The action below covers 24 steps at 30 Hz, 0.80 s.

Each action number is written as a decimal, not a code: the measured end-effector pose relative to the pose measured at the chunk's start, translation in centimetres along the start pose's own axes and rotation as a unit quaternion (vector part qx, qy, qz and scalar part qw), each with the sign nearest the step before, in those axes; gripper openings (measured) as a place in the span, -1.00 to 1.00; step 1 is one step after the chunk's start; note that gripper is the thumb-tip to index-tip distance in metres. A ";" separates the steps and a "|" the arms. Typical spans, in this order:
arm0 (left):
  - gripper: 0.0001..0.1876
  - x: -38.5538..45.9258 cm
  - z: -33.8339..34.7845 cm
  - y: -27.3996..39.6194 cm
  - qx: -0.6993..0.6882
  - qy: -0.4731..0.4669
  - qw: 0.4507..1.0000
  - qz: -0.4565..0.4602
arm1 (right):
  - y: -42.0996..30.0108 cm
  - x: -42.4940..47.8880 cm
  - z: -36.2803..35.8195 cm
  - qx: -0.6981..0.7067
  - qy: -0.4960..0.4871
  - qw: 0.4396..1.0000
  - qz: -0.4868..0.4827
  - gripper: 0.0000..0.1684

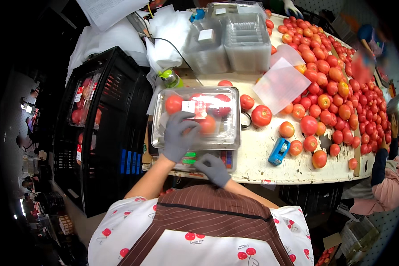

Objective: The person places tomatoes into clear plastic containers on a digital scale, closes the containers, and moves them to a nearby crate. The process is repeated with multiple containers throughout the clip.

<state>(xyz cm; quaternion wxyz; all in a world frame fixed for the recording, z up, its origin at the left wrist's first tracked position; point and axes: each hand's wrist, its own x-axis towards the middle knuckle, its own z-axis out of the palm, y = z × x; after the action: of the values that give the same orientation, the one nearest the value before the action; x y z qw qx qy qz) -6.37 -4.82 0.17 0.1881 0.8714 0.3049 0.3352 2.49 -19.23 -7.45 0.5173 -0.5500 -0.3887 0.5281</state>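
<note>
My left hand point(181, 134), in a grey glove, rests on the lid of a clear plastic clamshell box point(227, 134). Several tomatoes point(174, 103) show inside the box, and a red and white label point(194, 108) is on its lid just beyond my fingers. The box sits on the metal pan of a weighing scale point(236, 146). My right hand point(214, 169), also gloved in grey, is curled over the scale's front panel, near its green-lit display point(189, 158) and coloured keys point(228, 159). I see nothing held in it, but its fingertips are partly hidden.
Loose tomatoes point(326, 89) cover the table's right side. A blue tape dispenser point(279, 152) lies nearer. Stacked clear trays point(247, 43) and a green-capped bottle point(171, 78) stand behind the scale. A black crate point(111, 133) with packed boxes is at left. Another person's hand point(394, 126) shows at far right.
</note>
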 end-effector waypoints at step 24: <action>-0.50 -1.4 -0.7 -5.6 -0.773 -0.281 0.488 -0.291 | -19.8 -5.9 0.1 0.049 -0.079 0.987 -0.131 -0.84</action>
<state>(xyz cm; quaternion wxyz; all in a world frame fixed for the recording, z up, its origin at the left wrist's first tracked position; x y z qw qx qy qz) -9.93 -1.49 -2.96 0.9489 0.2854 0.0904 0.0996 3.93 -21.70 13.04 0.5764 -0.4249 -0.4703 0.5159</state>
